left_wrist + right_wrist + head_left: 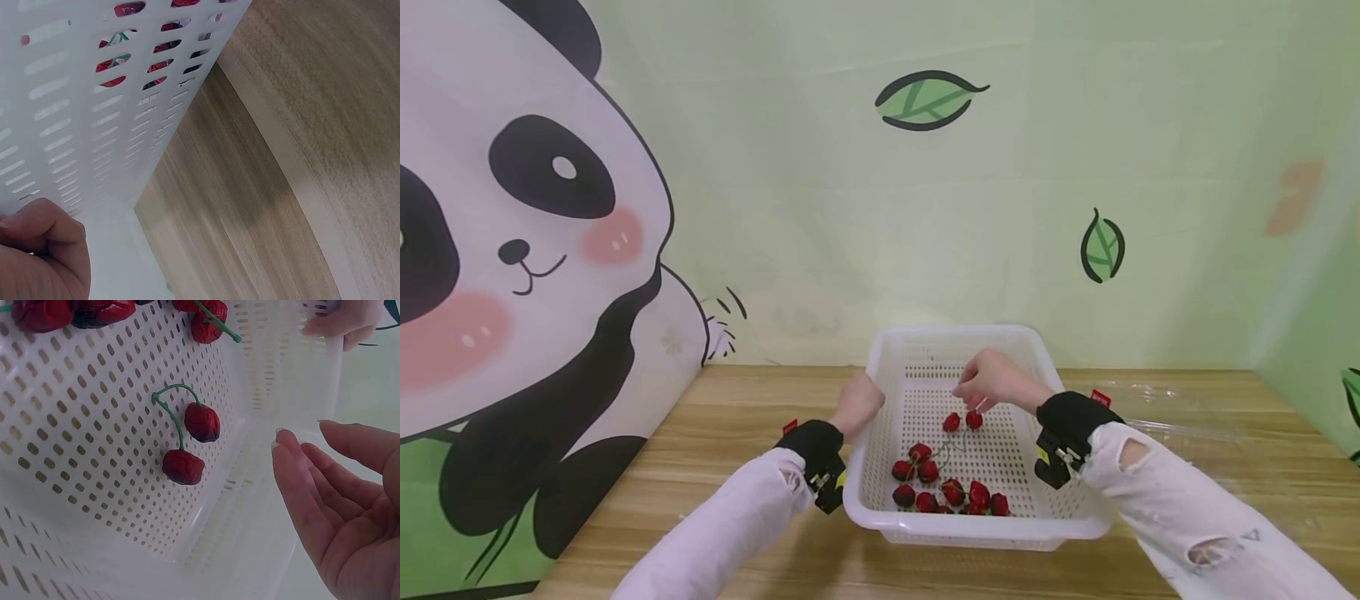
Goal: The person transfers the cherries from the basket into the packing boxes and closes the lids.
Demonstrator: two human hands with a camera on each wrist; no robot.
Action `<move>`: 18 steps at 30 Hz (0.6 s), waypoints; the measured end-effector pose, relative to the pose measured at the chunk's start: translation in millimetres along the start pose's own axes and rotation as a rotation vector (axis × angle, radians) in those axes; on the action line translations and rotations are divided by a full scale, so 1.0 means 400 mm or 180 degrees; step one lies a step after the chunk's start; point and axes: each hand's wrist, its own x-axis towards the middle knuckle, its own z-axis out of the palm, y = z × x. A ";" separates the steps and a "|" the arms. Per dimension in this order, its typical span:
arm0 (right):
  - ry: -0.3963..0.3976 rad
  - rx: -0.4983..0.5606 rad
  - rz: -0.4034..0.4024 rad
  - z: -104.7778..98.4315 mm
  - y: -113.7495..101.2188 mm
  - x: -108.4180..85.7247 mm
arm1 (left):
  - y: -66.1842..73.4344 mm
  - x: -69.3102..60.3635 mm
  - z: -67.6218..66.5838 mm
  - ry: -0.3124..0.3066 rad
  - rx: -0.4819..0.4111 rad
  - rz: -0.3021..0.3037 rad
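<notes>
A white perforated plastic basket point(977, 527) stands on the wooden table, with several dark red artificial cherries on its floor. My left hand point(858, 403) grips the basket's left rim, its fingers curled over the edge; in the left wrist view the left hand point(44, 253) is against the slotted side wall. Above the basket's far part hovers my right hand point(997, 381), fingers bent loosely and holding nothing. In the right wrist view a gap shows between thumb and fingers of the right hand point(350, 500). Beneath it lies a cherry pair point(183, 467) joined by a green stem, apart from the fingers.
More cherries point(952, 492) lie bunched at the basket's near left. Clear plastic packaging point(1195, 425) rests on the table point(715, 433) to the right. A printed cloth backdrop point(820, 208) with a panda and leaves rises behind the table.
</notes>
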 end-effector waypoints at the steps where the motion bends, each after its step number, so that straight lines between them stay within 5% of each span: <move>1: -0.0018 -0.0006 -0.0007 0.003 -0.001 0.000 | 0.001 0.000 -0.001 0.0009 0.0022 0.0002; 18: -0.0238 -0.0161 0.0107 0.042 -0.001 0.008 | -0.003 0.005 0.002 0.0069 0.0126 -0.0115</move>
